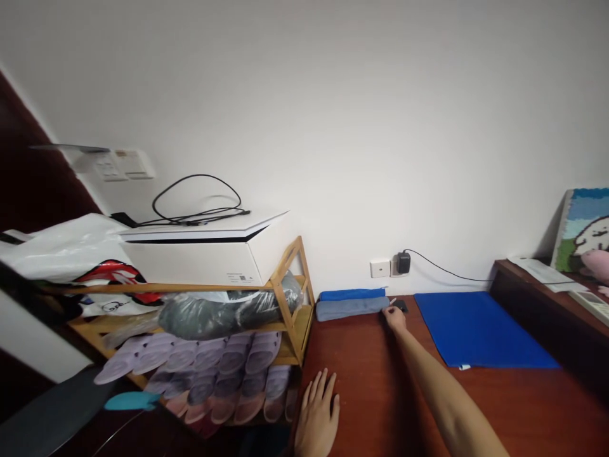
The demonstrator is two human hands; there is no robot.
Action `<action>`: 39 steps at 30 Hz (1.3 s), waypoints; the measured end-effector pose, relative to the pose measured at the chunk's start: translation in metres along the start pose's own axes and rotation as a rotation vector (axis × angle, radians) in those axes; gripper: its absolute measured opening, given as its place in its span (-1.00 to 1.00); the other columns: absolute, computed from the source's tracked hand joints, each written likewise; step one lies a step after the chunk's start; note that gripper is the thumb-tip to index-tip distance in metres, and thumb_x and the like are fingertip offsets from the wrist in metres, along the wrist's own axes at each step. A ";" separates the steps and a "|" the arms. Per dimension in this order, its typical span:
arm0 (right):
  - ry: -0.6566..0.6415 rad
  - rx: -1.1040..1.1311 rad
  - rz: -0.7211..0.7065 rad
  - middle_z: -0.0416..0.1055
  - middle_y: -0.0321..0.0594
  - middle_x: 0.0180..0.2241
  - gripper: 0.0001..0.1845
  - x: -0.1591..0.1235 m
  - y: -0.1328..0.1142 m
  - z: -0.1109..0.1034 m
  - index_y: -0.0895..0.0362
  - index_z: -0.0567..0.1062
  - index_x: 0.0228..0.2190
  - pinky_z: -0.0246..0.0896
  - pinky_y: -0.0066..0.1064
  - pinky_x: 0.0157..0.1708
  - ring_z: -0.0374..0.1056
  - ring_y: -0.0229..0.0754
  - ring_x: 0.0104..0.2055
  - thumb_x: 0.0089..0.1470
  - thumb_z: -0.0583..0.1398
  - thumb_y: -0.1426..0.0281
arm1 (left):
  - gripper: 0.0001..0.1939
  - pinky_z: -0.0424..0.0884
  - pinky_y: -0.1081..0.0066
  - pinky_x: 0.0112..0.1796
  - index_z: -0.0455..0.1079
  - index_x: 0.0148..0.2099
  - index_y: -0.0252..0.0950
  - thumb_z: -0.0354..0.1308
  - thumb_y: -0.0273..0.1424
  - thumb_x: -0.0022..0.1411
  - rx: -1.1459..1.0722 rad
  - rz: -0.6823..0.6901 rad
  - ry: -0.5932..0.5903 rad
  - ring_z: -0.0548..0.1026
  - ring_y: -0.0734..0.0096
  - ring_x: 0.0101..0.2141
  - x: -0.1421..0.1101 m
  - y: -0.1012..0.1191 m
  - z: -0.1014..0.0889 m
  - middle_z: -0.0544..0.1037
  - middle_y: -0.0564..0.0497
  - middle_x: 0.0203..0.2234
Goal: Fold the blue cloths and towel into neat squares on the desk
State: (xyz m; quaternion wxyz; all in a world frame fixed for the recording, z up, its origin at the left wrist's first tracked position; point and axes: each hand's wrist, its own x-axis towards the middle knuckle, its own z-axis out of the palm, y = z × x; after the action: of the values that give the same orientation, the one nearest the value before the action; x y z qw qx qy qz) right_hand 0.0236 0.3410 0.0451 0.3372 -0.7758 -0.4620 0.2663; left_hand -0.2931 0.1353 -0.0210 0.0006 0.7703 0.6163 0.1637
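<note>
My left hand (pixel 318 412) lies flat near the left edge of the reddish-brown wooden table (pixel 361 362), fingers stretched out and holding nothing. Reaching toward the wall, my right hand (pixel 394 318) has its fingers pinched at the right end of a grey-blue folded cloth (pixel 352 309); the exact grip is too small to see. Behind that cloth, against the wall, lies a bright blue folded cloth (pixel 353 294). A small dark flat object (pixel 400 306) is just beyond the right hand. Farther right, a blue cloth (pixel 480 330) is spread flat, with a white tag at its front edge.
Left of the table stands a wooden rack (pixel 290 304) with lilac slippers (pixel 209 355), a plastic-wrapped bundle (pixel 228 314) and a white box (pixel 200 263) with a black cable (pixel 200 219) on top. A black charger (pixel 403 262) is plugged into the wall. A raised shelf (pixel 537 304) borders the right.
</note>
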 end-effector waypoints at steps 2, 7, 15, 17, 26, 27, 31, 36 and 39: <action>0.021 0.035 0.010 0.65 0.03 -0.15 -0.76 0.001 -0.004 0.001 0.10 0.59 -0.31 0.42 -0.23 -0.04 0.57 0.14 0.00 -0.01 0.29 0.22 | -0.44 0.17 0.02 0.37 0.22 0.46 -0.06 -0.07 -0.29 0.47 0.005 -0.006 0.003 0.21 0.15 0.40 0.000 0.000 0.001 0.24 0.05 0.44; 0.030 0.128 -0.030 0.64 0.08 -0.31 -0.74 -0.005 -0.012 -0.001 0.10 0.52 -0.46 0.43 -0.11 -0.07 0.59 0.26 -0.10 -0.04 0.28 0.15 | -0.43 0.16 0.02 0.37 0.22 0.46 -0.06 -0.08 -0.30 0.46 0.000 -0.027 -0.020 0.20 0.17 0.41 0.000 0.004 -0.002 0.23 0.05 0.44; 0.042 0.432 -0.521 0.54 0.04 0.08 -0.52 -0.110 0.004 -0.046 0.08 0.50 -0.11 0.36 -0.12 0.13 0.45 0.07 0.15 0.20 0.15 -0.04 | -0.44 0.16 0.03 0.37 0.28 0.43 -0.13 -0.05 -0.31 0.44 0.001 -0.022 -0.001 0.21 0.15 0.40 0.001 0.010 -0.007 0.27 -0.02 0.42; 0.048 0.529 -0.661 0.50 0.04 0.13 -0.54 -0.141 0.013 -0.072 0.06 0.47 -0.04 0.35 -0.11 0.15 0.43 0.05 0.18 0.24 0.16 -0.02 | -0.45 0.17 0.04 0.36 0.30 0.41 -0.16 -0.04 -0.32 0.43 0.007 -0.006 0.016 0.23 0.15 0.39 0.003 0.011 -0.009 0.29 -0.04 0.41; 0.049 0.454 -0.720 0.55 -0.17 -0.25 -0.62 -0.244 0.012 -0.183 0.04 0.46 -0.22 0.44 -0.30 -0.22 0.48 -0.11 -0.27 0.25 0.18 -0.02 | -0.53 0.33 0.01 0.27 0.50 0.21 -0.29 -0.07 -0.40 0.38 -0.143 0.077 0.153 0.46 0.08 0.22 0.005 0.026 -0.034 0.54 -0.19 0.20; 0.046 0.397 -0.752 0.54 -0.18 -0.25 -0.67 -0.255 0.010 -0.194 0.04 0.46 -0.22 0.43 -0.30 -0.22 0.47 -0.12 -0.27 0.27 0.18 0.03 | -0.54 0.34 0.02 0.26 0.51 0.19 -0.27 -0.07 -0.39 0.39 -0.215 0.082 0.183 0.47 0.09 0.20 0.003 0.036 -0.042 0.56 -0.17 0.17; 0.105 0.172 -0.903 0.51 -0.19 -0.23 -0.88 -0.295 -0.004 -0.234 0.01 0.42 -0.28 0.39 -0.19 -0.07 0.45 -0.07 -0.15 0.28 0.19 0.24 | -0.59 0.38 0.05 0.24 0.49 0.16 -0.19 -0.03 -0.20 0.44 -0.686 0.074 0.205 0.49 0.12 0.18 -0.011 0.110 -0.097 0.55 -0.14 0.15; 0.084 0.106 -1.028 0.51 -0.11 -0.04 -0.94 -0.325 -0.017 -0.257 0.00 0.35 -0.26 0.37 -0.17 0.05 0.46 -0.05 0.03 0.29 0.16 0.32 | -0.43 0.34 0.14 0.26 0.25 0.38 -0.15 0.07 -0.07 0.44 -1.220 0.273 0.034 0.38 0.14 0.30 -0.026 0.219 -0.179 0.38 -0.16 0.33; 0.101 0.053 -1.004 0.52 -0.22 -0.24 -0.96 -0.334 -0.016 -0.265 -0.01 0.35 -0.23 0.40 -0.32 -0.19 0.49 -0.13 -0.22 0.31 0.15 0.32 | -0.38 0.26 0.12 0.32 0.26 0.37 -0.16 0.14 -0.02 0.40 -1.292 0.313 -0.034 0.34 0.13 0.33 -0.033 0.246 -0.207 0.38 -0.14 0.34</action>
State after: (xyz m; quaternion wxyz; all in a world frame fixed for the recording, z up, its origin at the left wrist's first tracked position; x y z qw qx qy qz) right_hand 0.0626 -0.0266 0.2586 0.4652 -0.4611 -0.7543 0.0452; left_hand -0.1181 0.0039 0.2162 0.4481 0.6979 0.2752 0.4862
